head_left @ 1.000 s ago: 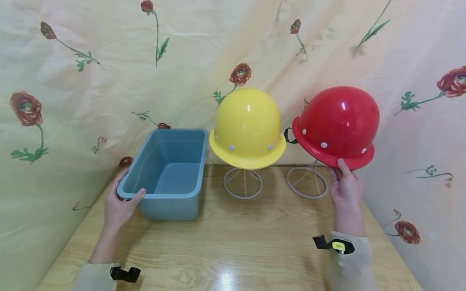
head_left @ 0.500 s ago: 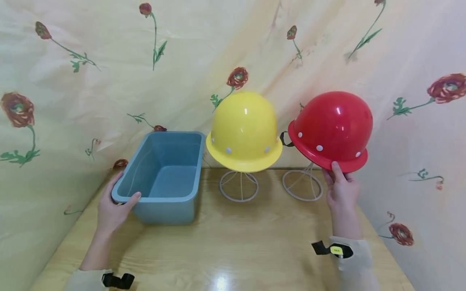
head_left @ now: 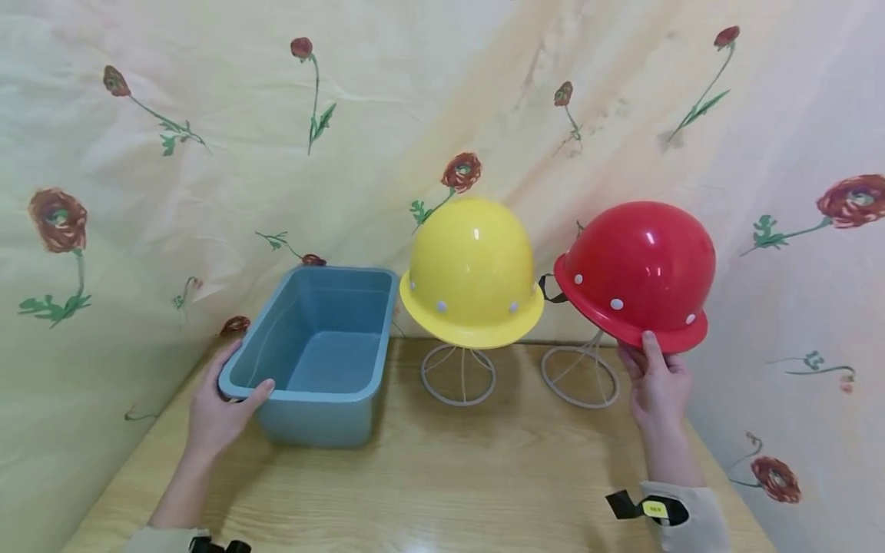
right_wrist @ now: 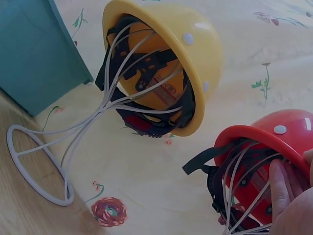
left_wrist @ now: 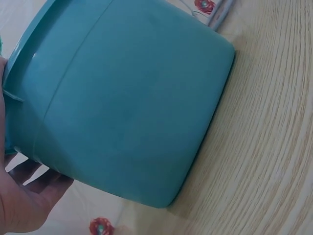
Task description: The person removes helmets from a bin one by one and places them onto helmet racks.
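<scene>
A blue-grey plastic bin (head_left: 314, 418) stands on the table at the left. My left hand (head_left: 216, 415) grips its near left corner, thumb over the rim and fingers outside. At the right, a red hard hat (head_left: 639, 265) sits tilted over a white wire stand (head_left: 588, 405). My right hand (head_left: 660, 392) pinches the hat's front brim, thumb on top and fingers underneath. From below, the right wrist view shows the stand's wires inside the red hat, beside a dark chin strap (right_wrist: 203, 160). A yellow hard hat (head_left: 477, 276) rests on its own wire stand (right_wrist: 100, 110) between bin and red hat.
The wood-grain table (head_left: 442, 480) runs forward to a flower-printed cloth backdrop (head_left: 387, 100), which also closes in both sides. The yellow hat's brim is close to the bin's right rim. A black strap loop (head_left: 551, 289) hangs between the two hats.
The head view has shifted, so the scene sits lower in the picture. Both hands keep their holds, and the bin and hats show no clear movement on the table.
</scene>
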Demonstrator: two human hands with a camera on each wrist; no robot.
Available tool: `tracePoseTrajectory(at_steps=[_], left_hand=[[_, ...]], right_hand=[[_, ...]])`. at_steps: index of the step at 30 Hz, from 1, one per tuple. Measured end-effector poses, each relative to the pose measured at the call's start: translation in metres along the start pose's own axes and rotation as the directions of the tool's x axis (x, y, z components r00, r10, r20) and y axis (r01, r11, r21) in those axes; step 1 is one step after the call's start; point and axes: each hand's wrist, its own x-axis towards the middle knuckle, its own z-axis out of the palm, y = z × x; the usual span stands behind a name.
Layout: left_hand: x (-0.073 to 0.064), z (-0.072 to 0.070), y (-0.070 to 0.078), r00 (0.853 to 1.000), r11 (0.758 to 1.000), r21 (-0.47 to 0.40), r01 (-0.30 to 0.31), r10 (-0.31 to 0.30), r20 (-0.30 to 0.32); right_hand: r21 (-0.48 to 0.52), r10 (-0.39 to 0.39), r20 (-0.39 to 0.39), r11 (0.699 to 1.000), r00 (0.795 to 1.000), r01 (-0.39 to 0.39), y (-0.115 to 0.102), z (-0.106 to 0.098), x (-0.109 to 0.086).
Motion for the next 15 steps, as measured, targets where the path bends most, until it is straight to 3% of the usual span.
tracePoseTrajectory(at_steps=[5,9,12,15], left_hand=[[0.009,-0.003,0.006,0.999,0.998,0.027,-0.048,0.048,0.009],[0.011,-0.008,0.007,0.998,0.997,0.058,-0.047,0.044,0.055],[0.012,-0.015,0.005,0.994,0.998,0.021,-0.066,0.064,0.087],[0.012,-0.024,0.002,0.987,0.995,0.011,-0.099,0.097,0.127]], right_hand=[[0.001,-0.026,0.106,1.000,0.994,0.026,-0.010,0.006,0.000],[-0.065,-0.047,0.227,0.996,0.973,0.064,-0.010,0.003,-0.002],[-0.205,-0.082,0.364,0.965,0.928,0.166,-0.009,-0.003,-0.003],[-0.357,-0.136,0.502,0.867,0.854,0.348,-0.010,-0.012,-0.002]])
